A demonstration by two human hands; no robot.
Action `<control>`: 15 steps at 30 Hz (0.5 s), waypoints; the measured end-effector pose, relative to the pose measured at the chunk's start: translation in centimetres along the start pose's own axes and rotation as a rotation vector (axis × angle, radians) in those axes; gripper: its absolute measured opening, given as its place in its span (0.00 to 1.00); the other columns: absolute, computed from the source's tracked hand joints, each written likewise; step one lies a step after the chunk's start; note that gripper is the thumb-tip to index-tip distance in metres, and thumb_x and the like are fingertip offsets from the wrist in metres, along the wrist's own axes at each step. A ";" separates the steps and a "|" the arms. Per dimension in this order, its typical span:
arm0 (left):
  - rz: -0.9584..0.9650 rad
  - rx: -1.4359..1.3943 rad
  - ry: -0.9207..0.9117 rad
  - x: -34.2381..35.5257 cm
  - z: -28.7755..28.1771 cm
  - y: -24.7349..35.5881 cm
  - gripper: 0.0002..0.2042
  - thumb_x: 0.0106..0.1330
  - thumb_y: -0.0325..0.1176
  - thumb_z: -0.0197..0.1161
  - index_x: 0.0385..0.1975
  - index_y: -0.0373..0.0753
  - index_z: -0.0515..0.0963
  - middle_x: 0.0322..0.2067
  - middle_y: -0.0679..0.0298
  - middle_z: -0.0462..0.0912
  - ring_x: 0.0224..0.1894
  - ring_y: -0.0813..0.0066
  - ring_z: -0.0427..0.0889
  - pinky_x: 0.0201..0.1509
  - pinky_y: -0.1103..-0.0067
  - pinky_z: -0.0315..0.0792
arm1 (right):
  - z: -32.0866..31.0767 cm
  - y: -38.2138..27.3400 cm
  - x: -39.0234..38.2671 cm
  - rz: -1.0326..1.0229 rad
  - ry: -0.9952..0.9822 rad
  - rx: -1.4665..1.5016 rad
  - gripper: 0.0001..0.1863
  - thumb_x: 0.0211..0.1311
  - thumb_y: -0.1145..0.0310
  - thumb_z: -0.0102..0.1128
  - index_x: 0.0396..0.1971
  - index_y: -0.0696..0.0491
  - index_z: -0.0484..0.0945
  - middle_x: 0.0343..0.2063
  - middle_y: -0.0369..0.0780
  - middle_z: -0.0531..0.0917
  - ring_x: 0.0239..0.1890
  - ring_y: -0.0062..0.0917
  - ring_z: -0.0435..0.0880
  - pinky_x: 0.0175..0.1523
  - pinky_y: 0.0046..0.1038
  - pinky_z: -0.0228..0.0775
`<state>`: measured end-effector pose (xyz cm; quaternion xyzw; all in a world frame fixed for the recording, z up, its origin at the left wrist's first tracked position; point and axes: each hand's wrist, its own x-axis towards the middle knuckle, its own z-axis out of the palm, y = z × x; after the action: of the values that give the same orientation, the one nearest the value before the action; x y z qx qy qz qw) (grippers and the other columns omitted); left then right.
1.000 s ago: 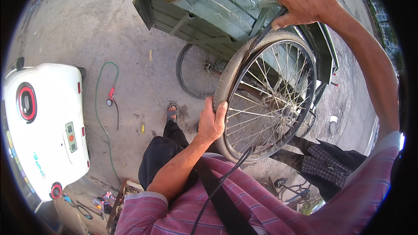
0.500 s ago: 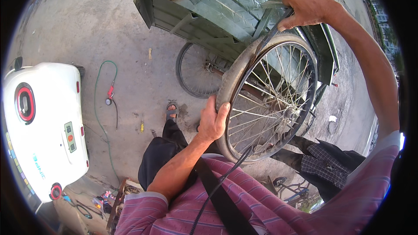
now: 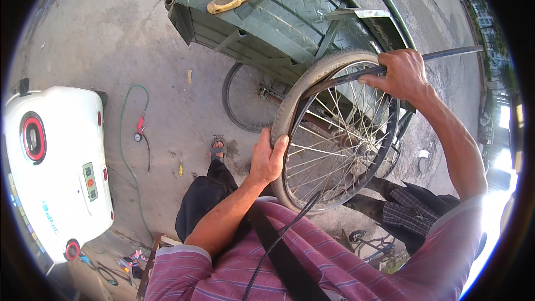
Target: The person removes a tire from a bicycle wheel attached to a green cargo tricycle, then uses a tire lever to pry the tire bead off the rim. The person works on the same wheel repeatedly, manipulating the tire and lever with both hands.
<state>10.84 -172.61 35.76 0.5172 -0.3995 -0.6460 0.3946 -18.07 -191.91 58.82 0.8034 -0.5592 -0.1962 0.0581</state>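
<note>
A spoked wheel (image 3: 320, 159) stands in front of me, tilted, its worn tyre (image 3: 290, 105) partly off the rim along the upper left. My left hand (image 3: 267, 158) is closed round the tyre at its left side, thumb on the inner edge. Out of the gap between tyre and rim runs a flat black rubber strip, which looks like an inner tube (image 3: 452, 54). My right hand (image 3: 402, 75) grips this strip above the wheel's upper right, and a length sticks out to the right past my fist. Whether the strip is still inside the lower tyre is hidden.
Behind the wheel is a green metal cart (image 3: 267, 28) with a wooden-handled awl-like tool (image 3: 225, 3) on it. A second wheel (image 3: 245, 97) sits beneath. On the ground lie a green hose (image 3: 123, 139), a red-handled inflator gauge (image 3: 140, 128) and a yellow screwdriver (image 3: 180, 168). A white car (image 3: 61, 173) stands left.
My right hand has come down and nearer from the cart's edge, drawing the strip across the wheel's top to the right. My left hand keeps its hold on the tyre.
</note>
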 end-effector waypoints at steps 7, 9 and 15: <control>0.032 -0.012 -0.014 -0.1 -0.2 -1.3 0.31 0.81 0.58 0.60 0.57 0.29 0.74 0.31 0.49 0.87 0.35 0.55 0.88 0.42 0.61 0.79 | -3.2 -0.8 6.2 -0.240 -0.066 -0.196 0.43 0.51 0.21 0.70 0.21 0.55 0.89 0.16 0.47 0.83 0.26 0.46 0.88 0.38 0.44 0.79; 0.022 -0.026 -0.042 0.2 -0.3 -1.1 0.31 0.81 0.59 0.59 0.58 0.29 0.73 0.31 0.48 0.87 0.35 0.55 0.89 0.42 0.60 0.79 | -4.6 -2.7 8.3 -0.328 -0.091 -0.228 0.42 0.50 0.23 0.71 0.20 0.56 0.88 0.17 0.49 0.83 0.26 0.47 0.87 0.38 0.44 0.79; 0.020 -0.011 -0.047 -0.4 -0.1 -0.7 0.30 0.82 0.58 0.57 0.57 0.30 0.73 0.31 0.46 0.86 0.37 0.49 0.90 0.43 0.59 0.79 | -5.4 -5.1 9.6 -0.503 0.005 -0.301 0.47 0.42 0.16 0.73 0.17 0.56 0.86 0.11 0.45 0.76 0.19 0.45 0.81 0.34 0.42 0.73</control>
<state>10.98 -172.02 35.25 0.4955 -0.4102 -0.6563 0.3943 -8.70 -199.53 59.77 0.8997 -0.3067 -0.2831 0.1277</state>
